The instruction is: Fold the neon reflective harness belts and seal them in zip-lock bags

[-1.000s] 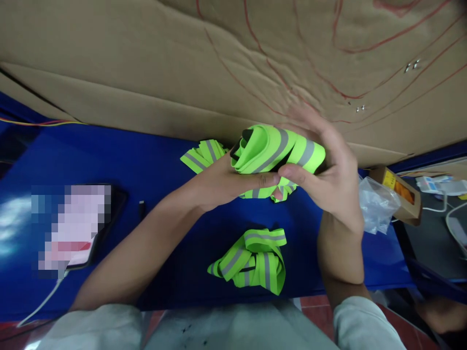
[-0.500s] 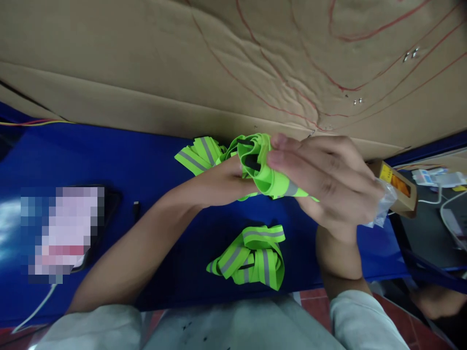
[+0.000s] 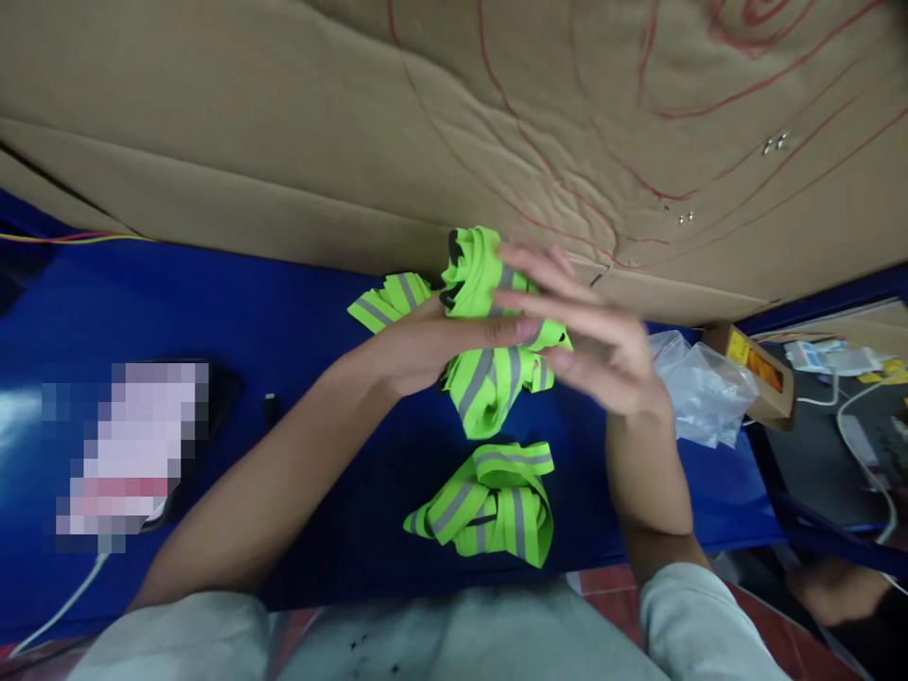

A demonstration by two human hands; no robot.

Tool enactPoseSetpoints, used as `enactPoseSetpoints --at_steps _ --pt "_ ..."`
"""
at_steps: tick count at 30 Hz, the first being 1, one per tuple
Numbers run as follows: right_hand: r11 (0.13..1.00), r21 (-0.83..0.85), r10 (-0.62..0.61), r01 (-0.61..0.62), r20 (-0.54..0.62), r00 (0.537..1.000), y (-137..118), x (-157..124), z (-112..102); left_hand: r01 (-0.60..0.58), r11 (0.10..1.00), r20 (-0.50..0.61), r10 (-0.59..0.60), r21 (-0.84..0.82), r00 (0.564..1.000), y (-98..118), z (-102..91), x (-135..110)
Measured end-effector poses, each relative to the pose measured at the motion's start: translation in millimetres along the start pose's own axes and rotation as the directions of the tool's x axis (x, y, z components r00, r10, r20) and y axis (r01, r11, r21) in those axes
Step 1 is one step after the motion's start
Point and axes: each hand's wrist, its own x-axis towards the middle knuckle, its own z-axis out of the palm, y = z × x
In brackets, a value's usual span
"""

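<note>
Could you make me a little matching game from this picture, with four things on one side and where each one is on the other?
Things:
1. bundled green strap
2. loose green strap
3. clear plastic bag
4. cardboard sheet

Places:
A. far side of the blue table
B. between the left hand and right hand
C. beside the small box
D. lying on the table near the person

Pairs: 1-B, 2-D, 3-C, 4-A

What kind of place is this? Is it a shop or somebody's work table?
Probably a small packing or workshop table. Bundles of neon reflective straps lie on a blue table, clear plastic bags wait beside them, and a big sheet of cardboard leans behind.
</note>
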Motion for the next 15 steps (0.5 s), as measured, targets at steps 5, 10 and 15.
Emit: enactPoseSetpoints --at_steps 5,10,15 --pt "0.980 0.200 0.061 -0.021 -0.200 0.978 9 -7 -17 0.068 0.996 0.040 -0.070 0.064 0.997 1 -3.3 -6" --pt "0.979 -0.016 0.202 -0.203 -0.023 0.979 3 -7 -9 0.042 0.997 -0.057 -0.038 0.066 0.998 -14 -0.5 4" --pt "0.971 -0.189 0.097 -0.145 -0.245 0.965 -5 -13 -2 0.024 0.997 0.004 -0.024 -0.069 1.000 -17 6.8 11"
